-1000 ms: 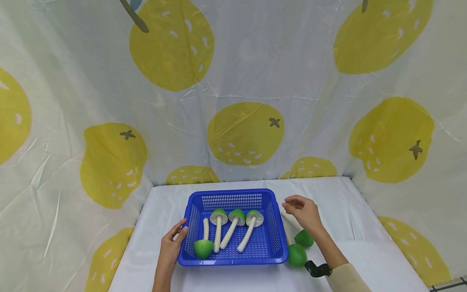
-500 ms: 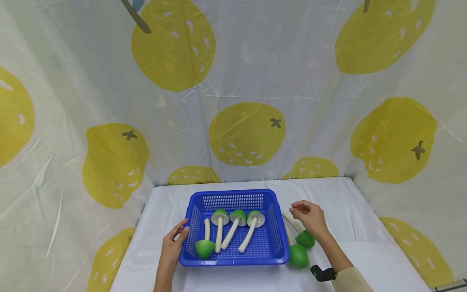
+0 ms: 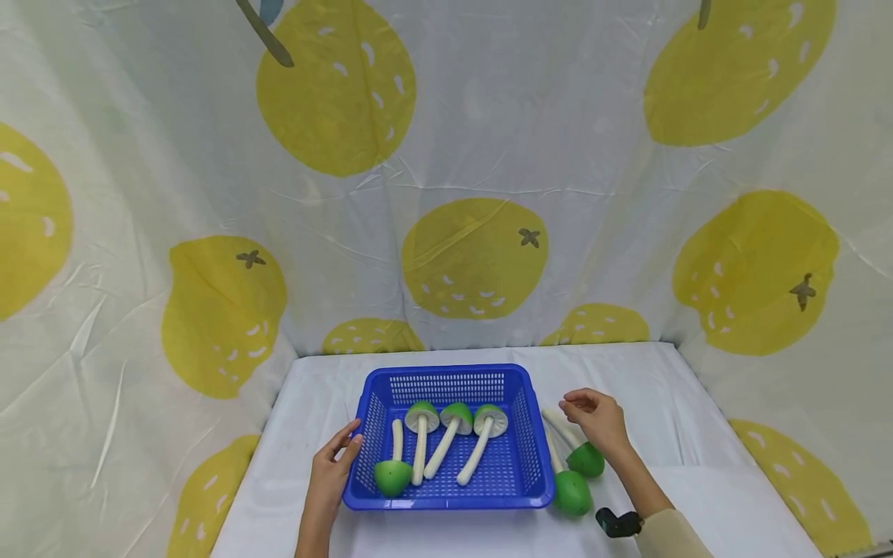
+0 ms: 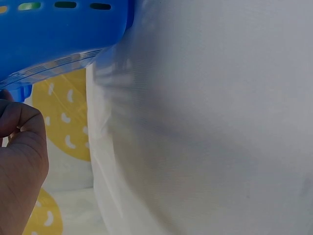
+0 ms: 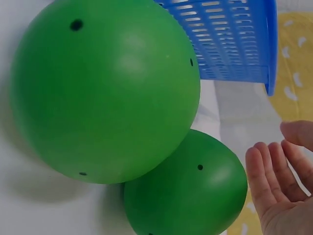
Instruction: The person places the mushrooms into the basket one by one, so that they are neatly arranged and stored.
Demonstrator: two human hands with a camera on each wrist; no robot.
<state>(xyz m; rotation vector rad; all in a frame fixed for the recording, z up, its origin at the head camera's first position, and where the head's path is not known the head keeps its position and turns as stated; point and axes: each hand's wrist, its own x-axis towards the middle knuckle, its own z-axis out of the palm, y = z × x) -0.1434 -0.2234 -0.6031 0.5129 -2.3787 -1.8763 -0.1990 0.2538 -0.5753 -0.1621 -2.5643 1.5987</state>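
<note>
A blue plastic basket stands on the table, holding several toy mushrooms with green caps and white stems. One mushroom in it lies cap toward me; another mushroom has its cap toward the back. My left hand holds the basket's left rim between thumb and fingers. To the right of the basket, my right hand hovers with relaxed fingers and nothing in them. Two more mushrooms lie below it, a nearer one and a farther one. Their round green caps fill much of the right wrist view.
White cloth covers the table. A curtain printed with yellow fruit closes off the back and both sides. The basket's perforated right wall rises close beside the two loose mushrooms.
My right hand has drawn away from the basket's right rim, moving right and slightly toward me, uncovering more of the two mushroom stems. The left hand stays at the rim.
</note>
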